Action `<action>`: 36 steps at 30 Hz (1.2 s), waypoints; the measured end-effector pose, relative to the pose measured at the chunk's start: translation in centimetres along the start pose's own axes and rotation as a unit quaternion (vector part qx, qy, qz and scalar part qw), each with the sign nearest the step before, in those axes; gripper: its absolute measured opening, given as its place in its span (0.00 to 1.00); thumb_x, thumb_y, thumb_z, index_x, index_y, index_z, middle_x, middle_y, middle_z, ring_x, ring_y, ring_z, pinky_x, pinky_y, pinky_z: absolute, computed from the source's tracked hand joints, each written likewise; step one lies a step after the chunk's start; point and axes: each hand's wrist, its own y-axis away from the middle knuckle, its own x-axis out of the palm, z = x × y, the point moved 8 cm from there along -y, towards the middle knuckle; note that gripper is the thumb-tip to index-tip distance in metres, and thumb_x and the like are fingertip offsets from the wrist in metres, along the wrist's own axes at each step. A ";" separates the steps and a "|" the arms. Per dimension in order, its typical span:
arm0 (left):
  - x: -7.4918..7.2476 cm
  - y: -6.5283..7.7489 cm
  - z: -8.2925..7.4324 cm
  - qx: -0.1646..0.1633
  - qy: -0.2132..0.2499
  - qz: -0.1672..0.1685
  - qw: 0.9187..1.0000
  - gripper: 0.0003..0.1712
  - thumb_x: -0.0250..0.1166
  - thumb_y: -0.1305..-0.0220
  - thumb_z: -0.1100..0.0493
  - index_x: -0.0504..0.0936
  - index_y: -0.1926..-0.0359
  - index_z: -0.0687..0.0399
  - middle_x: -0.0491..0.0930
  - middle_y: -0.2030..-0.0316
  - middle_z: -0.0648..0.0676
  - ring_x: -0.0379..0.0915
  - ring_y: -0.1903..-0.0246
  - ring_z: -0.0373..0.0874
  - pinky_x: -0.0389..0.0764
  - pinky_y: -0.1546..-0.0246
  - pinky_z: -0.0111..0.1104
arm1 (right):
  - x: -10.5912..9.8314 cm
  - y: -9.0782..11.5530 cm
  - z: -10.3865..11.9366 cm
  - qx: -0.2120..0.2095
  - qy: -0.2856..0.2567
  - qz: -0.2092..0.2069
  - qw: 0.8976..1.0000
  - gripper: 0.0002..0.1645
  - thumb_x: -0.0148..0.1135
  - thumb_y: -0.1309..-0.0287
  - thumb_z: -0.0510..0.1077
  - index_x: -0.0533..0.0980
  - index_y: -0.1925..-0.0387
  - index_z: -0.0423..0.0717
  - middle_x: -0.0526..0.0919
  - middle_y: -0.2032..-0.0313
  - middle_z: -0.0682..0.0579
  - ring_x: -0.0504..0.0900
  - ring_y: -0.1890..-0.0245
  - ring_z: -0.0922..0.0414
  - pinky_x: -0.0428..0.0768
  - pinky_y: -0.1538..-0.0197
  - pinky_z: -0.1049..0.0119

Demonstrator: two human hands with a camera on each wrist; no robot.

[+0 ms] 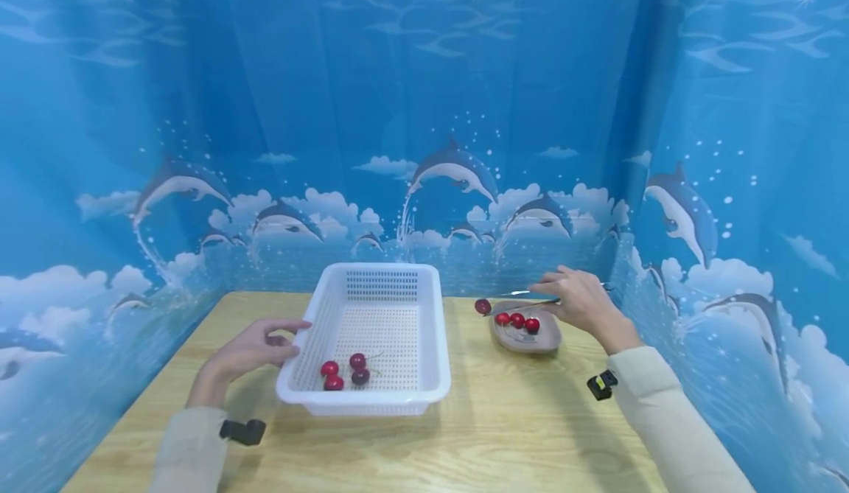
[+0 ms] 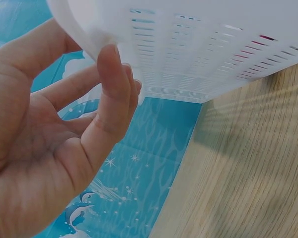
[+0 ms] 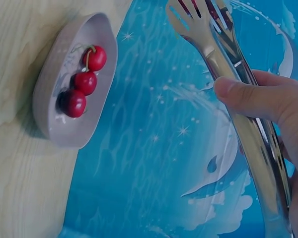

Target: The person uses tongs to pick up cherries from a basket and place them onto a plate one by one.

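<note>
Fingers [image 3: 248, 96] of my right hand [image 1: 580, 303] pinch steel tongs [image 1: 530, 298], whose slotted tips clamp a dark red cherry [image 1: 483, 306] just left of the grey dish [image 1: 545, 340]. Nearest me, my left hand [image 1: 255, 349] rests its loosely spread fingers [image 2: 114, 89] against the white basket's [image 1: 391, 404] left rim; four cherries [image 1: 345, 373] lie in its near end. Farther right, three glossy red cherries [image 1: 517, 321] sit in the dish, under the tongs. Beyond, a blue dolphin backdrop [image 1: 451, 172] rises behind the wooden table [image 1: 517, 434].
</note>
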 end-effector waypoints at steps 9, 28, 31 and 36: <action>0.0 0.0 0.1 0.000 0.000 0.000 1.000 0.36 0.67 0.31 0.58 0.67 0.27 0.68 0.73 0.37 0.76 0.86 0.50 0.53 0.88 0.55 0.39 | 0.6 1.0 -1.4 0.009 0.015 0.006 1.000 0.23 0.83 0.55 0.44 0.89 0.53 0.55 0.91 0.59 0.52 0.80 0.66 0.53 0.73 0.77 0.68; 0.0 -0.1 0.0 -0.001 -0.001 0.001 1.000 0.36 0.67 0.31 0.59 0.67 0.28 0.69 0.72 0.37 0.78 0.86 0.51 0.52 0.89 0.55 0.38 | 2.7 2.6 -3.9 0.054 0.003 0.062 0.997 0.21 0.81 0.52 0.44 0.89 0.52 0.53 0.91 0.56 0.48 0.80 0.66 0.50 0.66 0.80 0.68; 0.0 -0.1 0.0 -0.002 -0.006 -0.002 1.000 0.36 0.67 0.31 0.59 0.67 0.28 0.69 0.71 0.36 0.77 0.85 0.49 0.55 0.89 0.54 0.39 | 3.2 2.7 -4.2 0.059 0.004 0.073 0.996 0.21 0.81 0.52 0.44 0.89 0.52 0.53 0.90 0.56 0.48 0.80 0.65 0.50 0.66 0.80 0.67; 0.0 -0.1 0.0 -0.007 -0.012 -0.006 1.000 0.36 0.67 0.31 0.58 0.68 0.28 0.67 0.69 0.34 0.77 0.85 0.48 0.56 0.88 0.53 0.40 | 4.2 2.9 -4.4 0.063 0.007 0.086 0.994 0.21 0.81 0.52 0.44 0.89 0.53 0.55 0.90 0.56 0.49 0.80 0.65 0.50 0.69 0.80 0.66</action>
